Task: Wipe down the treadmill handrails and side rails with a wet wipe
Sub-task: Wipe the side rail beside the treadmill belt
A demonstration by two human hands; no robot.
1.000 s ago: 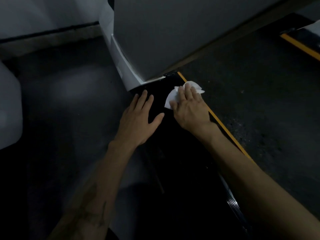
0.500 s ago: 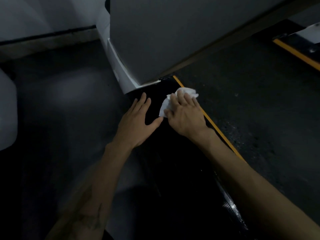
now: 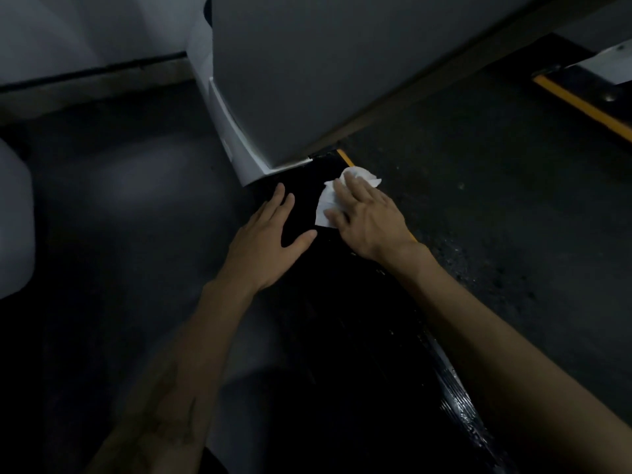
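A black treadmill side rail [image 3: 345, 323] runs from the lower right up to the white motor cover. My right hand [image 3: 367, 220] lies flat with straight fingers on a crumpled white wet wipe [image 3: 328, 203], pressing it onto the rail's far end beside the yellow edge stripe [image 3: 343, 158]. Only the wipe's left and top edges show past my fingers. My left hand [image 3: 268, 239] rests flat on the rail's left edge, fingers spread, holding nothing.
The grey-white motor cover and upright [image 3: 307, 80] rise just beyond my fingertips. The dark running belt [image 3: 496, 200] lies to the right, with a second yellow-striped rail [image 3: 581, 107] at far right. Dark floor [image 3: 119, 217] spreads to the left, a pale object [image 3: 13, 220] at the left edge.
My right hand has slid the wipe slightly along the rail's far end, back toward the yellow stripe. My left hand has stayed planted on the rail.
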